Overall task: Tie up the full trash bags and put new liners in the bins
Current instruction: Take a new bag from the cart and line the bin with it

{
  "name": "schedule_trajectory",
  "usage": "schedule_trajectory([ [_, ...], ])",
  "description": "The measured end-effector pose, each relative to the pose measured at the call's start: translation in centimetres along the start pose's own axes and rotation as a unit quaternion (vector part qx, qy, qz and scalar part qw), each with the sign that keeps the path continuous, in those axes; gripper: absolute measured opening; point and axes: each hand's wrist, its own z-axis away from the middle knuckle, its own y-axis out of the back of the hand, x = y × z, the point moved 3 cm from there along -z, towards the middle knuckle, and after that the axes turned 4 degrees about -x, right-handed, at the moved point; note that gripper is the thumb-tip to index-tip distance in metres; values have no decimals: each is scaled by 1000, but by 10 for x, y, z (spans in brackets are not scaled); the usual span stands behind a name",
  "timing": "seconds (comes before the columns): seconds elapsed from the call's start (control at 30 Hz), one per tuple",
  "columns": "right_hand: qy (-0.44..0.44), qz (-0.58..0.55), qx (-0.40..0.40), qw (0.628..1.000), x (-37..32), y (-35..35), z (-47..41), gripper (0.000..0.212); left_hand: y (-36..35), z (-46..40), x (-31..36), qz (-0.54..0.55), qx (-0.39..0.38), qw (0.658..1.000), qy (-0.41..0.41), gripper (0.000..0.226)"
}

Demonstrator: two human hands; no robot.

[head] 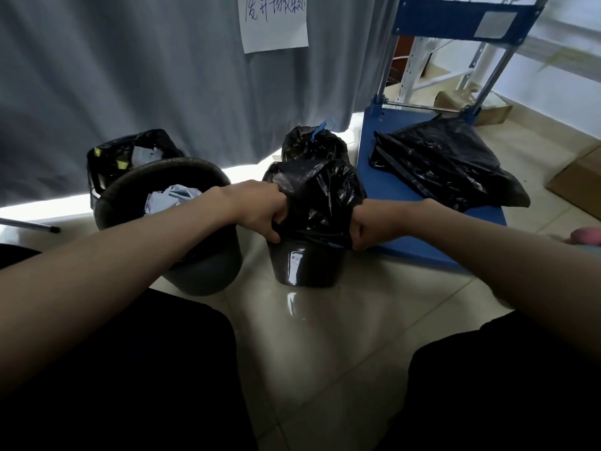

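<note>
Two hands clench a black liner at the rim of a small glossy bin on the tiled floor: the left hand grips its left edge, the right hand its right. A larger bin holding paper stands just left; a tied bag sits behind, and loose black bags lie on a blue cart.
</note>
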Motion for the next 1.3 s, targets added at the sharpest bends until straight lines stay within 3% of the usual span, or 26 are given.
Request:
schedule_trajectory([
  [0.13, -44, -2, -7, 999, 0, -15, 6, 19, -3, 11, 4, 11, 10, 1000, -6, 33],
  [0.2, -55, 7, -48, 997, -5, -25, 6, 21, -9, 17, 10, -5, 13, 1000, -7, 32],
  [0.37, -88, 27, -132, 987, -11, -45, 7, 52, -21, 38, 14, -49, 35, 997, 41, 36],
  [0.5, -101, -21, -139, 985, -7, -53, 12, 67, -49, 51, 15, -101, 7, 992, 78, 46],
  [0.57, -117, -39, -142, 982, -5, -56, 15, 65, -70, 51, 16, -118, -45, 990, 67, 54],
  [0.63, -135, -56, -118, 982, -1, -55, 18, 54, -82, 53, 12, -98, -108, 987, 74, 70],
  [0.7, -150, -87, -42, 984, 9, -49, 17, 37, -81, 54, 7, -76, -113, 987, 83, 65],
  [0.77, -184, -119, 72, 973, 20, -40, 15, 21, -68, 53, 2, -32, -43, 994, 101, 49],
  [0.83, -222, -128, 183, 949, 23, -28, 13, 22, -51, 50, -6, 61, 59, 986, 142, 39],
  [0.93, -225, -151, 259, 927, 18, -17, 7, 26, -40, 43, -10, 136, 119, 968, 172, 32],
  [1.03, -193, -171, 278, 925, 11, -9, 0, 6, -40, 35, -2, 156, 130, 965, 168, 30],
  [1.13, -198, -192, 243, 930, 6, -7, -10, 25, -45, 27, 2, 183, 168, 952, 178, 25],
  [1.3, -303, -181, 168, 920, 18, -13, -20, 62, -43, 12, -8, 200, 125, 942, 239, 33],
])
